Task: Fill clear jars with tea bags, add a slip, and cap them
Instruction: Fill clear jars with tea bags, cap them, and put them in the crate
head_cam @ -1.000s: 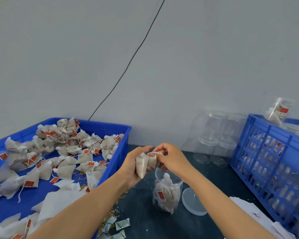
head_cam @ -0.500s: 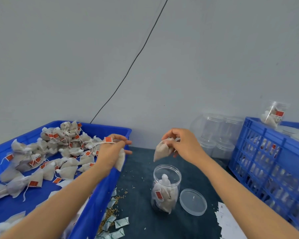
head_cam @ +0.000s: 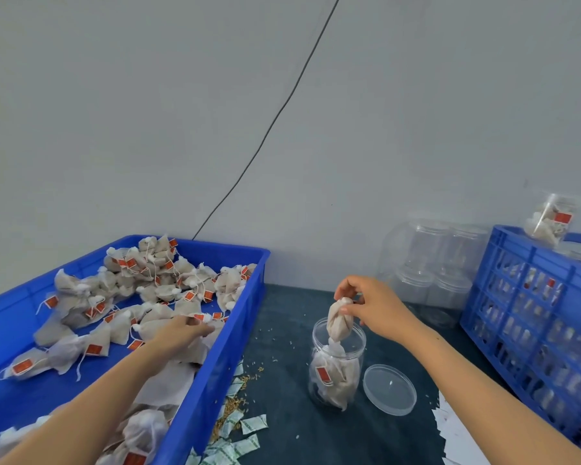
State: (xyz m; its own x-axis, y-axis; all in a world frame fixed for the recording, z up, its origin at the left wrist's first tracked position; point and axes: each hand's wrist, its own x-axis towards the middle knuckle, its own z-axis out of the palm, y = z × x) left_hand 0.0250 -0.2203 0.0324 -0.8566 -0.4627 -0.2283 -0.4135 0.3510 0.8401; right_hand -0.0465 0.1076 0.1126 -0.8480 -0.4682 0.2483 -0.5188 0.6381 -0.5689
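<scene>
Grey plaster wall behind, a black cable (head_cam: 269, 129) slanting down it to a dark tabletop (head_cam: 282, 330) strewn with loose grain.

Along the left edge: a blue tray (head_cam: 235, 330) heaped with tea bags (head_cam: 155, 283), red tags showing. Near the middle of the tabletop: an open clear jar (head_cam: 336, 370), upright, partly filled with bags. Just beside it on the right, lying flat: its clear lid (head_cam: 389, 389). At the right edge: a blue crate (head_cam: 530, 317) with a filled jar (head_cam: 549, 219) sitting on top; behind, against the wall, stacked empty jars (head_cam: 430, 263). At the near right corner: white paper slips (head_cam: 457, 434). By the tray's near wall: small green-printed sachets (head_cam: 235, 441).

Changed in the last half second: right hand (head_cam: 373, 307) down from above the jar, now pinching a single tea bag (head_cam: 339, 318) by its top, the bag's lower end already past the jar's rim. Left hand (head_cam: 182, 330) moved from over the tray's wall to deeper inside the tray, fingers reaching among the bags; hard to tell whether closed on one yet or only touching the pile.

Meaning for the task: filling in full swing, one bag going in while the next gets fetched. Jar looks roughly half full, so probably several more bags to come. Slip not yet added, lid not yet on.

Likely next: release of the pinched bag, perhaps a push down to settle it. Possible snag: string or tag catching on the rim.
</scene>
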